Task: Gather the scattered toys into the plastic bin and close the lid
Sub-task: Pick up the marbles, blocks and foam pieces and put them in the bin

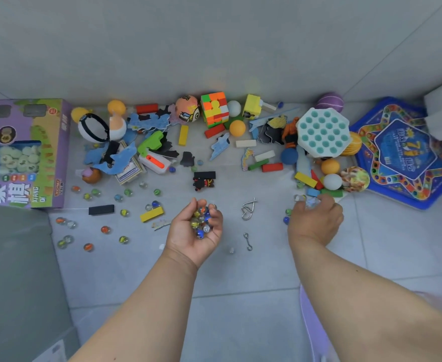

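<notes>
Head camera, looking down at the tiled floor (240,283): your left hand (196,228) is turned palm up and cupped, fingers curled round a heap of glass marbles (201,220), so it serves as a holding bowl while the other hand collects. Your right hand (316,220) is palm down with its fingers curled over a few clear marbles (299,197) beside the coloured wooden blocks (306,178); whether it already pinches one you cannot tell from here. More loose marbles (105,229) lie scattered to your left, near the purple chess-set box (24,152), so sweeping them one-handed into the cupped palm looks like the reason for this pose. Two metal wire puzzles (248,209) sit between your hands. Most toys are heaped along the wall: a speed cube (214,112), table-tennis balls (237,128), a teal pop fidget (324,131), the blue board-game tray (407,155). No plastic bin or lid is in view, so gathering seems far from finished.
</notes>
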A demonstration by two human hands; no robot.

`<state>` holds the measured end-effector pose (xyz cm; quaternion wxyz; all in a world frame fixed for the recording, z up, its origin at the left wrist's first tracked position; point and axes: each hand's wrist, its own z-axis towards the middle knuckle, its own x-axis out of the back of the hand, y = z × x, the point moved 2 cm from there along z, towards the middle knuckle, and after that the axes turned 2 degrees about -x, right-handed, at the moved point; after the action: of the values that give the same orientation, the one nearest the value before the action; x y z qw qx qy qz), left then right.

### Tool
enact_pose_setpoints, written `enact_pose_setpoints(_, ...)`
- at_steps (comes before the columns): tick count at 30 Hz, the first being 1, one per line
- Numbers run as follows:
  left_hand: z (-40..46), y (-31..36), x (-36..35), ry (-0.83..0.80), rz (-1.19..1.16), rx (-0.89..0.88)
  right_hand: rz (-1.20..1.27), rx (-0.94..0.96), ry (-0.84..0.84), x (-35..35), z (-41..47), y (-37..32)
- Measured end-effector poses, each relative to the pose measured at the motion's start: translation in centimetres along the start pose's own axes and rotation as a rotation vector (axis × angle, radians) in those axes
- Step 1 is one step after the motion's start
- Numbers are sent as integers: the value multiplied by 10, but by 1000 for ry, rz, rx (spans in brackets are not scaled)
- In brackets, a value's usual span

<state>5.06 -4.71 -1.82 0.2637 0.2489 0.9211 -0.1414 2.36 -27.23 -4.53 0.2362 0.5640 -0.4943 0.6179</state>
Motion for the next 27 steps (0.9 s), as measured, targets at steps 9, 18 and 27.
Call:
enact_pose_setpoints(9, -4, 0, 24, 209, 72, -88, 263, -128, -419, -12, -134, 36)
enact_pose_setpoints(18, -32, 22, 75, 339, 92, -183, 21, -414, -254, -6, -128, 56)
enact_pose_setpoints(27, -24, 17, 69, 299, 79, -156, 103, -118, -351, -9, -48, 47)
